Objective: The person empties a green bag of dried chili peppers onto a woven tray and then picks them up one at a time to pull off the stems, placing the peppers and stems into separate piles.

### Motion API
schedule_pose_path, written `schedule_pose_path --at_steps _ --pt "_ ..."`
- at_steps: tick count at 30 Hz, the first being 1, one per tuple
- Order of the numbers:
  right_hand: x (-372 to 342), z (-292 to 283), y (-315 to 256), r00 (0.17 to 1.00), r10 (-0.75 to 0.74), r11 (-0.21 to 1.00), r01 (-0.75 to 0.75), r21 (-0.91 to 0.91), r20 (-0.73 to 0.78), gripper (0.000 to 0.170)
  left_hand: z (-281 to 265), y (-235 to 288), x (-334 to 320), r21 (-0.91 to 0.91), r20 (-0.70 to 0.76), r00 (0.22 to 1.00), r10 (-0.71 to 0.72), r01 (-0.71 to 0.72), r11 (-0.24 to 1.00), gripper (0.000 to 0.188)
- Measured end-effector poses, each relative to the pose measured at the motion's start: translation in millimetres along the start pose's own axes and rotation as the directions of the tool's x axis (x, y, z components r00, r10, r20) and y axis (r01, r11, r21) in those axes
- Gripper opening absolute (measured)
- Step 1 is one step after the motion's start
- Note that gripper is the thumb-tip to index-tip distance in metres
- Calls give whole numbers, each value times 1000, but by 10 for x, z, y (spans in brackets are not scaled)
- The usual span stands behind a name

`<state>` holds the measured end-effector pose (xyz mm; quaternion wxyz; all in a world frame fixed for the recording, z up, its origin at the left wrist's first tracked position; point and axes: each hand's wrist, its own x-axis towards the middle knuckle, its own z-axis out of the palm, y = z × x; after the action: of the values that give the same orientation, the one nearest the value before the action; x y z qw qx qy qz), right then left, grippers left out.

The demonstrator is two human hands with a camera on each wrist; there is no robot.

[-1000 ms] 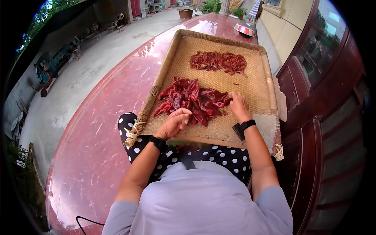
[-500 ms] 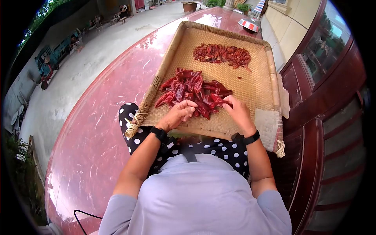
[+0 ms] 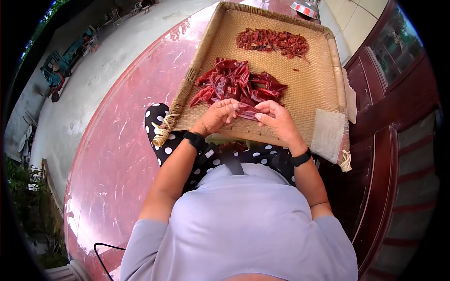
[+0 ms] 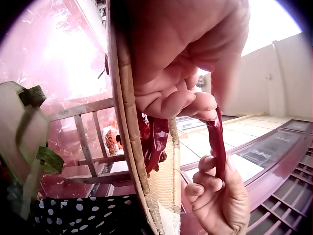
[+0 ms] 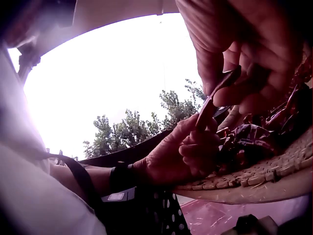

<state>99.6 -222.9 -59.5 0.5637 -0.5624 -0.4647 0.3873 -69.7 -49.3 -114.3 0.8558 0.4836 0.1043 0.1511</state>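
Observation:
A dried red chili (image 3: 247,111) is stretched between both hands in front of the main pile. My left hand (image 3: 219,116) pinches one end, and my right hand (image 3: 279,122) pinches the other between thumb and fingers. The left wrist view shows the chili (image 4: 217,139) held lengthwise, with the right hand (image 4: 217,203) at its lower end. In the right wrist view the chili (image 5: 209,108) appears edge-on. Behind the hands, whole red chilies (image 3: 229,79) lie heaped on a woven tray (image 3: 323,93). Toward its far side is a band of smaller red chili pieces (image 3: 274,42).
The tray's near edge lies over the person's polka-dot trousers (image 3: 159,114). A glossy red table (image 3: 126,140) extends to the left. Dark red door panels (image 3: 375,93) stand close on the right. A bowl with a red-and-white pattern (image 3: 304,9) sits beyond the tray.
My right hand has taken a chili from the right side of the heap and brought it to the left hand. The head view has tilted down, so the tray appears higher.

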Motion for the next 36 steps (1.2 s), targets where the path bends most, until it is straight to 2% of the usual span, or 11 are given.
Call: schedule_pose_path --at_steps 2,7,11,17,18,22,25,29,32,34,36 --pt "-97 32 -65 999 -1 1000 0 -30 -41 22 44 19 -2 82 23 999 29 -30 996 25" --pt "-302 195 -162 997 69 948 -57 -312 25 19 -3 57 -4 -204 -17 995 98 -99 974 40" --pt "-336 365 -86 958 -93 767 242 -594 271 16 20 58 -9 -144 -12 995 101 -102 984 38" --pt "-295 427 47 907 -260 694 414 -589 331 19 40 59 -10 -80 -37 995 92 -94 992 36" --pt "-298 417 -11 954 -137 815 262 -517 268 17 29 52 -7 -94 -25 995 100 -102 990 36" --pt "-276 379 104 959 -153 806 260 -532 237 14 7 24 17 -85 2 992 129 -128 988 33" --pt "-282 435 104 905 -261 694 418 -586 335 14 17 29 13 -50 -28 993 111 -112 992 31" --pt "-276 431 -27 943 -122 782 283 -556 308 14 -1 36 4 -51 -8 993 114 -115 992 30" --pt "-128 265 -66 983 -176 760 172 -626 56 16 1 10 2 -73 -1 992 123 -122 990 29" --pt "54 47 -77 909 -416 472 234 -850 19 22 -10 11 3 -53 16 991 130 -129 990 29" --pt "229 -160 -18 864 -503 319 142 -937 -40 27 -10 9 11 -48 18 992 128 -127 991 29"
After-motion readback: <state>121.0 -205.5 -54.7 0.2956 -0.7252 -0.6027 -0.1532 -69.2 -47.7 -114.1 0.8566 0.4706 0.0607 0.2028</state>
